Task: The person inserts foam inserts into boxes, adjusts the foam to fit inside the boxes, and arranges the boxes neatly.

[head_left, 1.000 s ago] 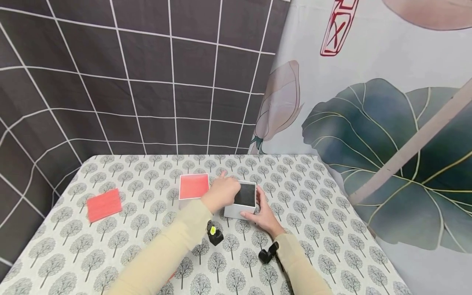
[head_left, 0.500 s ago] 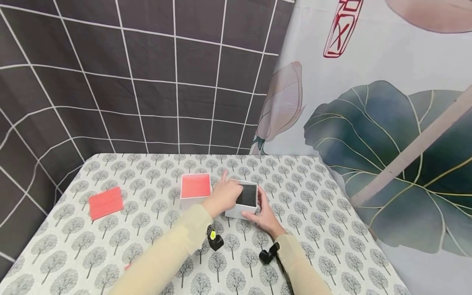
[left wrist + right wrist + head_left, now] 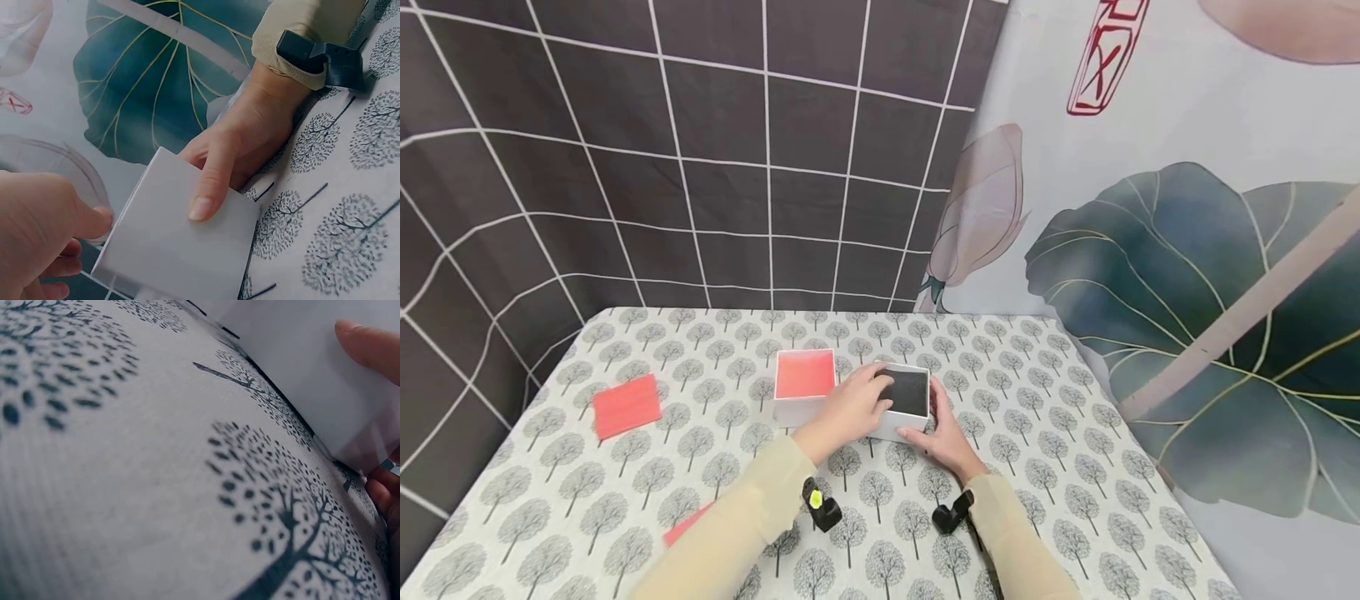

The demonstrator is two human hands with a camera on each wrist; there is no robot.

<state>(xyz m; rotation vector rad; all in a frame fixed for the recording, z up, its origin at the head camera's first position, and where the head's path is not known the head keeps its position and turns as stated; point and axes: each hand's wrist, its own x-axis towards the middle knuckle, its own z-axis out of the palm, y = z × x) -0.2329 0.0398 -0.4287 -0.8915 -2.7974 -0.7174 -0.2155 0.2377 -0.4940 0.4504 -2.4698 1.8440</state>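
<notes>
A small white box (image 3: 904,398) with a black inside stands open on the tree-patterned tablecloth (image 3: 1045,467). My left hand (image 3: 871,396) lies over its left rim, fingers curled onto the black lining. My right hand (image 3: 934,427) grips its right side, thumb on the near wall. In the left wrist view the right hand's thumb (image 3: 209,187) presses the white box (image 3: 181,250) wall, and the left hand (image 3: 44,225) touches the wall's left end. The right wrist view shows the white box (image 3: 306,369) wall with a fingertip (image 3: 369,344) on it.
A second white box (image 3: 805,379) with a red face stands just left of the first, touching or nearly so. A red card (image 3: 627,406) lies at the far left, and another red piece (image 3: 688,523) peeks from under my left sleeve. Patterned curtains hang behind the table.
My left forefinger, earlier stretched out past the box's far edge, has come down onto the rim with the other fingers. The right hand keeps its hold.
</notes>
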